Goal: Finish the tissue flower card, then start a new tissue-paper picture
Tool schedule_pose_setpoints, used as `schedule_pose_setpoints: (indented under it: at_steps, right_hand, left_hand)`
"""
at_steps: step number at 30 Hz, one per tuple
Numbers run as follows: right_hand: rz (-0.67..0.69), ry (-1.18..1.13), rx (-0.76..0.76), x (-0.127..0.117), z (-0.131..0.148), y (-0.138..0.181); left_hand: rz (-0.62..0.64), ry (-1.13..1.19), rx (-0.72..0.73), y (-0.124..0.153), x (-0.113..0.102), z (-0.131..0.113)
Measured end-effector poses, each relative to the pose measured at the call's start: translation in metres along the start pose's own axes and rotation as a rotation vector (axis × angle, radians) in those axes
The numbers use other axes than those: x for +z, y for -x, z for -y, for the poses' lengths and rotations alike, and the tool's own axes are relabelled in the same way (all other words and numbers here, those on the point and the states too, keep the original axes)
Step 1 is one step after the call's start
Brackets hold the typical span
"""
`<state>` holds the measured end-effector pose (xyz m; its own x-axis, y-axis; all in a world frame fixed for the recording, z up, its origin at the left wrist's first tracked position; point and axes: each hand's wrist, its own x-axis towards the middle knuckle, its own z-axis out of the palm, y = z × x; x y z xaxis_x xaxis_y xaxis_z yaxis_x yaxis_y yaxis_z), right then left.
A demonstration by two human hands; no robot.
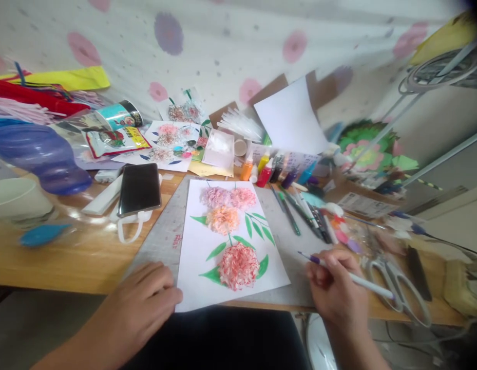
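A white sheet of paper lies on a grey cutting mat in front of me. On it are a red-and-white ruffled flower, an orange flower, and pink and lilac ones above, among painted green leaves. My left hand rests at the sheet's lower left corner, fingers laid down loosely, thumb touching the edge. To the right of the paper, my right hand grips a white marker pen with purple parts. The pen's tip points left, over the mat and apart from the paper.
Several paint bottles stand behind the sheet. Markers and scissors lie to the right. On the left are a phone, a white cup and a blue spiral-shaped object. Another flower picture lies at the back.
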<state>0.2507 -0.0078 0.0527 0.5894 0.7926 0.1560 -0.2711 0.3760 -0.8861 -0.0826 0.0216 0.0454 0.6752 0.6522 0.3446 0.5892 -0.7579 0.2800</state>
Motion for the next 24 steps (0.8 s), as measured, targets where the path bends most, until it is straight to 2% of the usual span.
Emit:
schedule_pose_setpoints:
  at_steps: [3,5,7,11,17,21,24]
  right_hand:
    - [-0.133,0.024,-0.017,-0.010,0.000,-0.002]
    - [-0.176,0.032,-0.040,-0.016,0.002,-0.003]
    - [-0.198,0.041,-0.062,-0.021,0.004,-0.005]
    - [-0.227,0.056,-0.099,-0.026,0.006,-0.009]
    - [-0.246,0.084,-0.113,-0.028,0.008,-0.009]
    - [-0.195,0.208,-0.174,-0.015,0.009,0.000]
    - [-0.008,0.251,-0.206,0.005,0.006,0.019]
  left_hand:
    - [-0.022,0.028,0.092,-0.005,0.002,0.000]
    - [-0.031,0.050,0.077,-0.009,0.004,-0.003]
    - [-0.043,0.063,0.028,-0.014,0.006,-0.008]
    - [-0.064,0.081,0.100,-0.029,0.016,-0.023]
    - [-0.173,0.100,0.109,-0.046,0.043,-0.048]
    - [-0.183,0.075,0.165,-0.050,0.049,-0.056]
    - [-0.157,0.065,0.214,-0.047,0.045,-0.056]
